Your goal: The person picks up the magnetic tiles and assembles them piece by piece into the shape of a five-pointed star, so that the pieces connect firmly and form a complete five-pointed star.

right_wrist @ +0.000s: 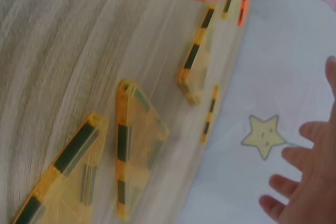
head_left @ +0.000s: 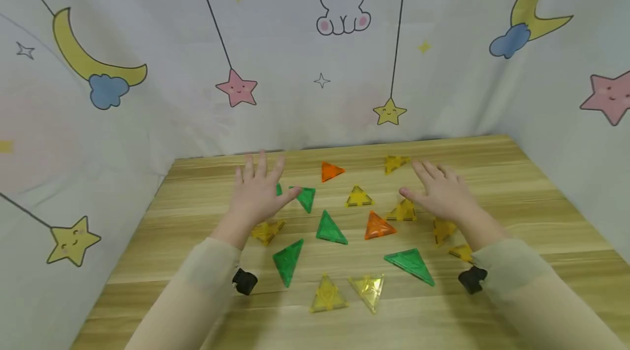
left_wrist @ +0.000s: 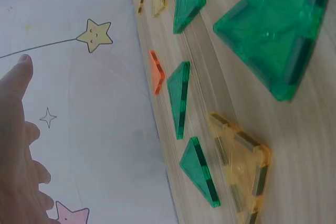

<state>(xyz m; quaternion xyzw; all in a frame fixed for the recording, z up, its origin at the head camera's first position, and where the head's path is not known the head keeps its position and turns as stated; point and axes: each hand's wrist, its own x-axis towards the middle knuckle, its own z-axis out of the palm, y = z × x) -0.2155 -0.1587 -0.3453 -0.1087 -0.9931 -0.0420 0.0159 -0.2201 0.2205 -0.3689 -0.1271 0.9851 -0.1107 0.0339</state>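
Observation:
My left hand (head_left: 256, 194) hovers over the left part of the table with its fingers spread, holding nothing. Green triangle tiles (head_left: 306, 197) and a yellow one (head_left: 268, 231) lie close around it. On the other side my right hand (head_left: 441, 191) is also held above the table, fingers extended and thumb apart. Nearest to it are yellow triangle tiles (head_left: 403, 211), one partly behind its wrist. Between the hands lie a green tile (head_left: 330, 228) and an orange tile (head_left: 378, 225). The left wrist view shows a large green tile (left_wrist: 275, 30) up close.
The tiles lie scattered on a wood-grain table (head_left: 521, 197). Nearer me are two pale yellow triangles (head_left: 327, 296) and a long green one (head_left: 412, 265). Another orange tile (head_left: 331, 171) sits toward the back edge. A printed white cloth (head_left: 305, 49) hangs behind and at the sides.

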